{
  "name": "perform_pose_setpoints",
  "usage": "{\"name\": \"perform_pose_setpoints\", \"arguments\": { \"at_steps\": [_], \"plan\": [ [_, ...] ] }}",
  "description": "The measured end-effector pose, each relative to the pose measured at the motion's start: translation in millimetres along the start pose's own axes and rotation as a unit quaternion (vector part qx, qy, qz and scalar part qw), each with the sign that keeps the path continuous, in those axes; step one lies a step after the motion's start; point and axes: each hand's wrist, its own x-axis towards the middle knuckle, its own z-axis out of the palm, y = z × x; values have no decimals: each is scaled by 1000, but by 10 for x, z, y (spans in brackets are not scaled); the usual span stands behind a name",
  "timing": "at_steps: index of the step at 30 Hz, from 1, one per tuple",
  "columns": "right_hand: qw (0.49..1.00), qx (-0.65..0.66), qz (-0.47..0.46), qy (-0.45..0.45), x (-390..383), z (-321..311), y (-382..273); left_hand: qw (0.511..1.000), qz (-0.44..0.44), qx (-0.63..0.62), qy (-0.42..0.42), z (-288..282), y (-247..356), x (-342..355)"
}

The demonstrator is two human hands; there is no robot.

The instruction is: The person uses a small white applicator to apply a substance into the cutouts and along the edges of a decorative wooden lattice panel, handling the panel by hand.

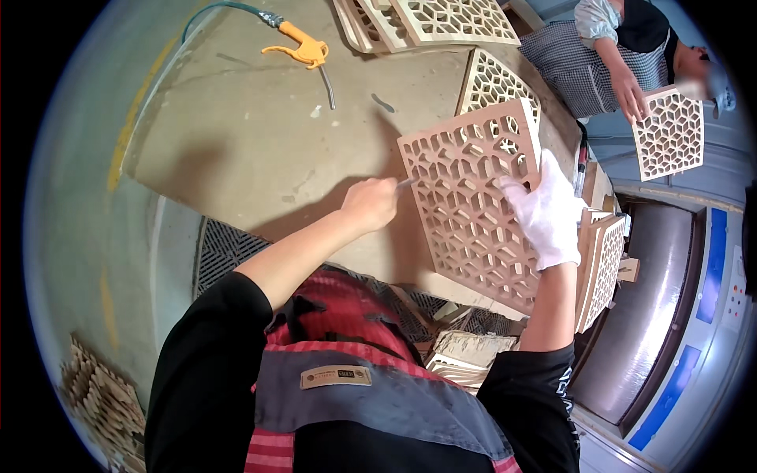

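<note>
My right hand (544, 213), in a white glove, grips the right edge of a wooden lattice panel (473, 197) with cut-out geometric holes. The panel is tilted up over the table, its face toward me. My bare left hand (371, 205) is closed round a thin, grey, rod-like tool (407, 183), whose tip meets the panel's left side. The tool's handle is hidden in my fist, so its exact kind does not show. Behind the held panel another lattice panel (497, 83) leans on the table.
A yellow air blow gun (303, 49) on a green hose lies on the tabletop (236, 118). Lattice panels (453, 20) are piled at the far edge; more (601, 264) stand at right. A co-worker (623, 55) holds a panel (670, 134). A machine with a roller (643, 307) stands at right.
</note>
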Motion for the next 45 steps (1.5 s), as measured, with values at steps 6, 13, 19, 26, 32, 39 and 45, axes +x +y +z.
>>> {"name": "perform_pose_setpoints", "arguments": {
  "at_steps": [6,13,19,26,32,39,45],
  "plan": [
    [1000,5,25,-8,18,-8,-98,992,110,-36,50,25,268,209],
    [999,-14,37,-2,-15,-28,-152,983,-30,-178,-15,59,274,551],
    [998,-32,44,-17,-30,-10,-83,992,68,103,39,-104,592,310],
    [1000,-24,6,13,9,-15,-68,936,-125,-285,-167,-87,413,635],
    [999,-44,5,24,9,-48,-107,970,176,57,161,47,333,453],
    [1000,-6,17,16,10,-21,-93,999,42,0,19,29,482,281],
    [1000,-23,16,14,16,-35,-101,993,-11,6,-114,271,-354,101]
  ]
}}
